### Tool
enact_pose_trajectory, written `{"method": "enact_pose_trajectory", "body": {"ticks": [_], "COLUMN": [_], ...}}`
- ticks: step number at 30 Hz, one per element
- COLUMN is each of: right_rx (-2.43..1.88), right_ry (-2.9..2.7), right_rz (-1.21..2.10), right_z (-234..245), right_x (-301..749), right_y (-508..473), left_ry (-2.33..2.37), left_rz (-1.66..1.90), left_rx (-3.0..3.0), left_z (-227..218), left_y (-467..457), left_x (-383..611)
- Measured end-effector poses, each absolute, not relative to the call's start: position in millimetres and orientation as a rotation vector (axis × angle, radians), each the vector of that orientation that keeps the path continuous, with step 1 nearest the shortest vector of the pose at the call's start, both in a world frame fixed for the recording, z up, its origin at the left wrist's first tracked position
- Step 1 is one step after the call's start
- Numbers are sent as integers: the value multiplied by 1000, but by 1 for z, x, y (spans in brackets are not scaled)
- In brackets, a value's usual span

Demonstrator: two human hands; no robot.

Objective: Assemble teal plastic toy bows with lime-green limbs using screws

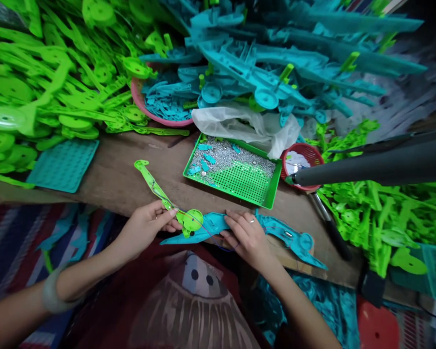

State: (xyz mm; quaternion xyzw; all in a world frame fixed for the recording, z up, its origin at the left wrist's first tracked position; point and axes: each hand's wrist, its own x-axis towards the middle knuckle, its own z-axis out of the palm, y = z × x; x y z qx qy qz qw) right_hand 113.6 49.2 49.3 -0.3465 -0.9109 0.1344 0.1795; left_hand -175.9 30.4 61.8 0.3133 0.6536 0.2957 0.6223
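Observation:
My left hand [154, 223] pinches a long lime-green plastic part [193, 219] with a round disc at one end and thin wires along its arm. The disc end lies over the left part of a teal plastic piece [215, 222]. My right hand [245, 235], with a ring on one finger, grips this teal piece near its middle, its fingers bent over the top edge. Red and blue wires run between the green part and the teal piece. On the right, the teal piece carries a small metal cylinder [288, 234] and ends in a point over the table edge.
A green tray [236, 198] of small metal screws and teal bits stands ahead. Beside it sit a red basket [320, 160] and a black-handled tool [330, 228]. A dark pole [378, 162] juts in from the right. Heaped green parts [39, 92] and teal parts [247, 72] surround the table.

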Motion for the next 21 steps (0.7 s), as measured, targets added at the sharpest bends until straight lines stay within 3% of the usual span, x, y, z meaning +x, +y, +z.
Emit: {"method": "enact_pose_trajectory", "body": {"ticks": [8, 14, 18, 21], "right_rx": [-992, -1160, -1217, -1320], "right_ry": [-2597, -2575, -2489, -2639], "right_rz": [403, 892, 846, 667], "right_z": [45, 94, 107, 95], "right_x": [116, 106, 51, 9], "right_y": [49, 42, 38, 41], "left_ry": [1485, 1469, 1710, 1635], "left_rz": [634, 740, 1025, 1011], "left_rx": [826, 850, 1396, 1996], "left_z": [60, 54, 44, 40], "left_y": [34, 21, 11, 16], "left_x": [-178, -186, -189, -191]}}
